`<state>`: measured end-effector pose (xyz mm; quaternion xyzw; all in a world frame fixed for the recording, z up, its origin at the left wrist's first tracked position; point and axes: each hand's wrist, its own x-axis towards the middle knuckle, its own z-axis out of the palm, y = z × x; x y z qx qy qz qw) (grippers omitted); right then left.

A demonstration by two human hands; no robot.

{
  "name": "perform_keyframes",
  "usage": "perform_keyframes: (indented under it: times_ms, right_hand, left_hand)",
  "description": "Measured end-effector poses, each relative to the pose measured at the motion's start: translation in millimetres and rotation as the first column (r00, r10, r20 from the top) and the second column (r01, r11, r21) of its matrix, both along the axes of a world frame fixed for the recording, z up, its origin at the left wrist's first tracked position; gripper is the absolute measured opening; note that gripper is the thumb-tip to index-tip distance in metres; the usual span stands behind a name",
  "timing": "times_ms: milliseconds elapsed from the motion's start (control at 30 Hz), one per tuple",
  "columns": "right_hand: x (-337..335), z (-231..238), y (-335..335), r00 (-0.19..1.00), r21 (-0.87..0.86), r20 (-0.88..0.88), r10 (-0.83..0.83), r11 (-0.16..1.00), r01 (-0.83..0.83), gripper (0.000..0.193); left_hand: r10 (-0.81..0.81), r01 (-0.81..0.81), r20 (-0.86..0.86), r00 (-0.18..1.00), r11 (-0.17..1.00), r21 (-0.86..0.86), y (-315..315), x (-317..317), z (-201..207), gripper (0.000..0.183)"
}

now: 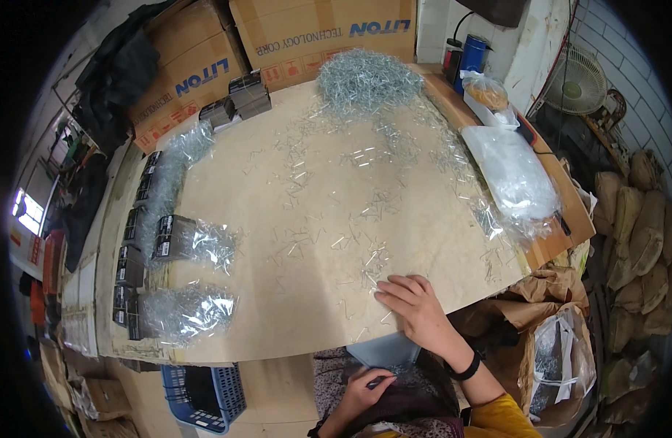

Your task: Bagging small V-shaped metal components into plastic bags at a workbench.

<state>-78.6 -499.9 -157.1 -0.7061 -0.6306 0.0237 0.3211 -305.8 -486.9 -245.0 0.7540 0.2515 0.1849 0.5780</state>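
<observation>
My right hand (416, 310) lies at the table's near edge, its fingers stretched out flat, palm down. Under and beside its fingertips are a few small bent wire pieces (374, 274). Just below that edge, over my lap, is a blue-grey tray (385, 350). My left hand (361, 394) is closed at the tray's near side, apparently gripping its rim; a dark bit shows by the thumb. More wire pieces are strewn across the tabletop (241, 175), and a large heap of them (369, 80) stands at the far side.
Along the left edge stand small dark boxes (128, 266) beside piles of clear plastic bags (190, 314). Large cartons (325, 36) back the table. At right lie a plastic-wrapped bundle (511, 171) and a paper sack (562, 358). A blue basket (230, 394) sits below at left.
</observation>
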Motion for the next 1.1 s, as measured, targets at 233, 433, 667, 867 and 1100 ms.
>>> perform_keyframes:
  times_ms: [233, 433, 667, 867, 1100]
  right_hand:
    - [1, 3, -30, 0.998, -0.046, 0.000, 0.071, 0.996, -0.070, 0.047]
    - [-9, 9, -19, 0.996, 0.018, -0.077, 0.048, 0.999, -0.047, 0.046]
    - [-5, 3, -27, 0.991, -0.008, 0.122, -0.049, 0.999, 0.050, 0.047]
    - [3, -11, -42, 0.998, 0.067, 0.025, 0.049, 0.996, -0.051, 0.047]
    - [-20, -14, -35, 0.996, 0.080, -0.051, 0.067, 0.995, -0.063, 0.048]
  left_hand:
    - [-0.015, 0.013, 0.044, 0.999, 0.999, 0.045, 1, 2, -2, 0.012]
    - [-0.007, 0.007, 0.002, 1.000, 1.000, 0.010, 1, 2, 2, 0.012]
    - [0.002, -0.002, 0.004, 1.000, 1.000, -0.016, 1, 1, 0, 0.012]
    - [0.000, 0.000, 0.002, 1.000, 1.000, -0.009, 0, 2, -2, 0.011]
    - [0.000, 0.000, -0.004, 1.000, 1.000, 0.022, 0, 1, 0, 0.010]
